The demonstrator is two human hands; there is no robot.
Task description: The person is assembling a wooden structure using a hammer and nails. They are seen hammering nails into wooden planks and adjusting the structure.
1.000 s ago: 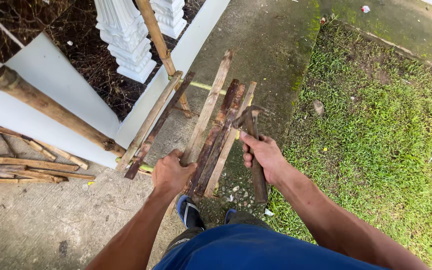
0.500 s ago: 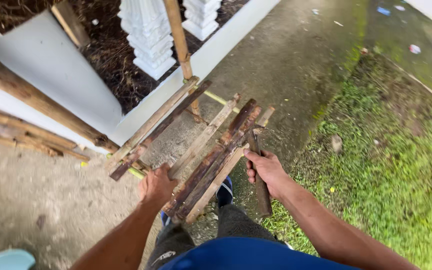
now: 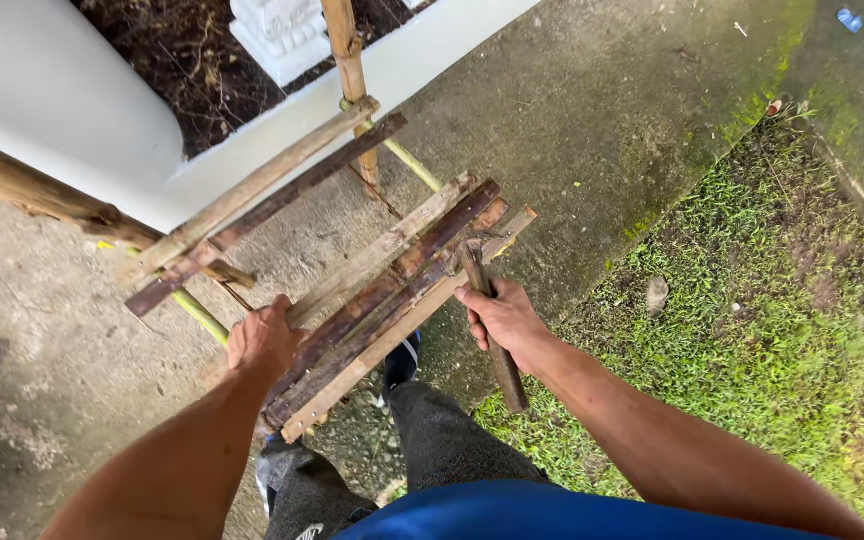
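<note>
My left hand [image 3: 264, 343] grips the near end of a bundle of long weathered wood strips [image 3: 392, 290] that slants up and to the right above the concrete. My right hand [image 3: 502, 318] is closed around a short dark wooden stick [image 3: 490, 320], held roughly upright at the bundle's right side, its top touching the strips. My legs in dark trousers and shoes show below the bundle.
Two more long strips [image 3: 262, 200] lie on the concrete beside a thin green bamboo piece [image 3: 197, 315]. A white low wall [image 3: 252, 150], an upright bamboo pole [image 3: 347, 60] and a white baluster [image 3: 277, 30] stand ahead. Grass [image 3: 752, 340] covers the right; a log [image 3: 32, 195] lies left.
The bundle has been lifted and drawn closer to me, swinging to point up-right. The view shifted left and forward; both hands kept their grips.
</note>
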